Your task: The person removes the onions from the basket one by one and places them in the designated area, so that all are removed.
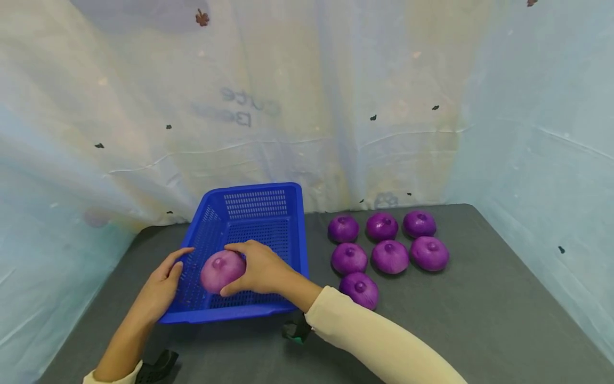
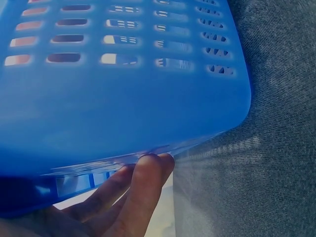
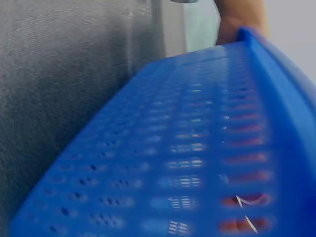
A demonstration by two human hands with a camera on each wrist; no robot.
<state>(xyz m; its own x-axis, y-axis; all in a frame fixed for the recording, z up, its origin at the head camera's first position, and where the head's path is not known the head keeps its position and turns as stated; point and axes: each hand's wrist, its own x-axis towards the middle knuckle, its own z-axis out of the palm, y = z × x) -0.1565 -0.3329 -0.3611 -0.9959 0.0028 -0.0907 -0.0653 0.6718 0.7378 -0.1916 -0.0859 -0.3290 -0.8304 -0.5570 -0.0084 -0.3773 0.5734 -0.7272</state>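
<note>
A blue perforated plastic basket (image 1: pixel 254 188) sits on the grey table (image 1: pixel 479 314), left of centre. My right hand (image 1: pixel 228 269) reaches into it from the right and grips a purple onion (image 1: pixel 215 273) low over the basket's near end. My left hand (image 1: pixel 167 278) lies with straight fingers against the basket's outer left wall, thumb near the rim. In the left wrist view the fingertips (image 2: pixel 148 177) touch under the basket (image 2: pixel 123 98) rim. The right wrist view shows only the basket wall (image 3: pixel 197 148), with reddish colour behind its holes.
Several more purple onions (image 1: pixel 389 256) lie in rows on the table to the right of the basket. A pale wrinkled cloth backdrop (image 1: pixel 307 106) closes off the back and sides. Two dark clips (image 1: pixel 296 330) sit near the front edge.
</note>
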